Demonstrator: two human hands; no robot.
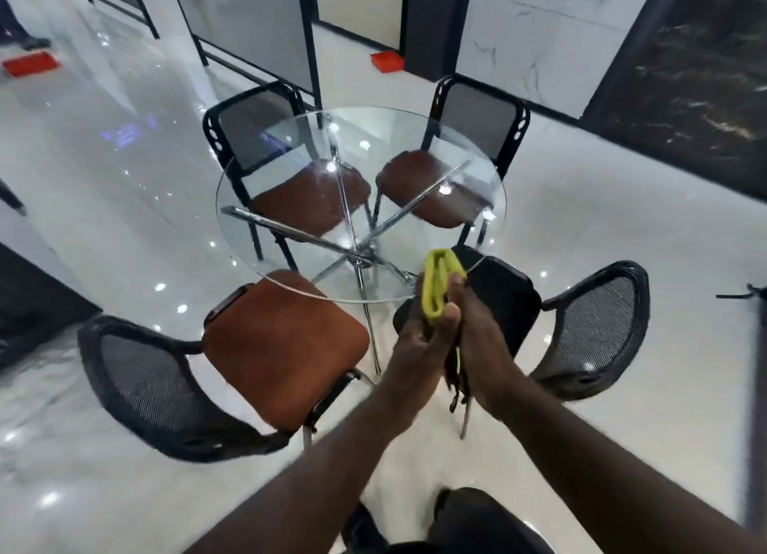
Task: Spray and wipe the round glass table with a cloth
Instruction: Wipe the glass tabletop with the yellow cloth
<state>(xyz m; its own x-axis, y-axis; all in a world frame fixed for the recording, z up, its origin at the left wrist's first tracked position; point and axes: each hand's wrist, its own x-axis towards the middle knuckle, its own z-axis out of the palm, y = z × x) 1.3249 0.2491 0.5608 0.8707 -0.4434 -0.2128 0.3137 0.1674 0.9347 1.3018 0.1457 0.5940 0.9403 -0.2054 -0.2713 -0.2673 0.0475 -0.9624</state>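
Observation:
A round glass table (290, 146) on crossed chrome legs stands in the middle of the view. A folded yellow-green cloth (438, 288) is pressed between both my hands just in front of the table's near edge. My left hand (419, 346) grips it from the left with the thumb across the fold. My right hand (477, 329) holds it from the right. Below my palms a yellow-green strip and something dark hang down; I cannot tell what they are. No spray bottle is in view.
Chairs with black mesh backs ring the table: two brown-seated ones at the far side (311, 196) (419, 184), one at the near left (282, 346), and a black-seated one at the near right (593, 325). The floor (124, 205) is glossy white tile. Red trays (31, 64) (387, 61) lie near the wall panels.

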